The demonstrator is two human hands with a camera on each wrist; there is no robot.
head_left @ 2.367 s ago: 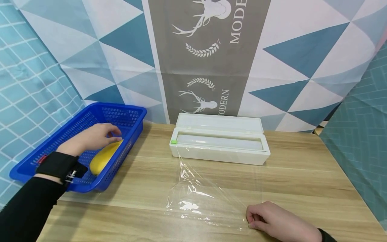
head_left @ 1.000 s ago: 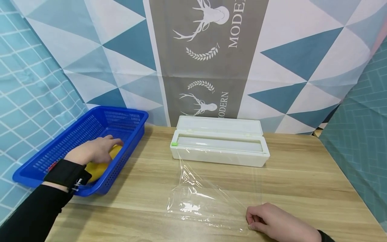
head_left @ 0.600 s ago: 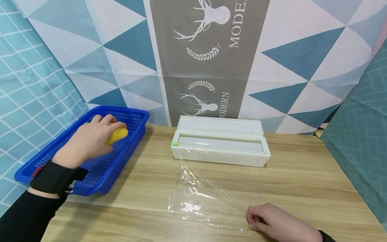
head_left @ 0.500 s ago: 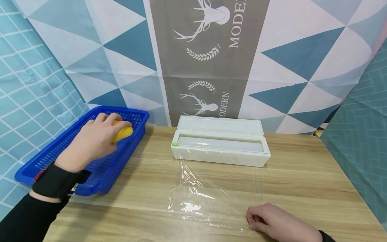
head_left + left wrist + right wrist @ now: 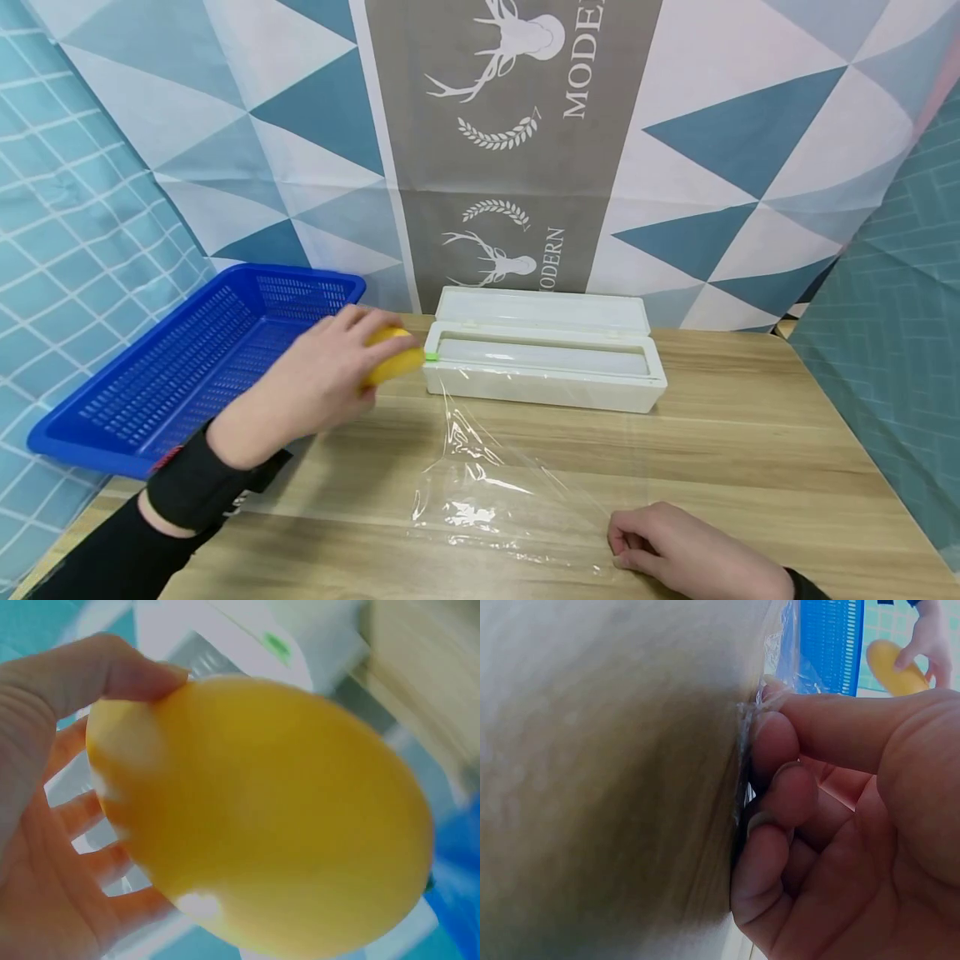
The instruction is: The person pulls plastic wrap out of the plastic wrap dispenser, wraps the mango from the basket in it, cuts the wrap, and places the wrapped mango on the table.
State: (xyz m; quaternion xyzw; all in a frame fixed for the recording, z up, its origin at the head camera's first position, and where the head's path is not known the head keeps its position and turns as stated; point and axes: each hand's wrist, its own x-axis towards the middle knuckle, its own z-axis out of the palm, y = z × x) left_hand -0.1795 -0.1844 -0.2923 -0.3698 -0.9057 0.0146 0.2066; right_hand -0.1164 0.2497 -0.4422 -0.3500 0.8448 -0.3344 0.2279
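My left hand (image 5: 322,375) grips a smooth oval yellow fruit (image 5: 402,363) above the table, between the blue basket and the white box. Close up in the left wrist view, the thumb lies on top of the fruit (image 5: 277,817) and the fingers reach round its far side; a small dark green stem shows at one end. At the front right, my right hand (image 5: 678,550) pinches the corner of a clear sheet of cling film (image 5: 476,508). The film runs over the wood from the open cling film box (image 5: 547,388), partly creased on its left side.
The blue plastic basket (image 5: 318,277) stands at the left with a red label near its front. Behind the box rises a patterned cloth (image 5: 495,167) at the table's back edge. The wooden table (image 5: 757,450) narrows towards the back right.
My left hand has reached into the basket, taken hold of the yellow fruit, lifted it out and carried it right, past the basket's rim. The right hand has stayed in place on the film.
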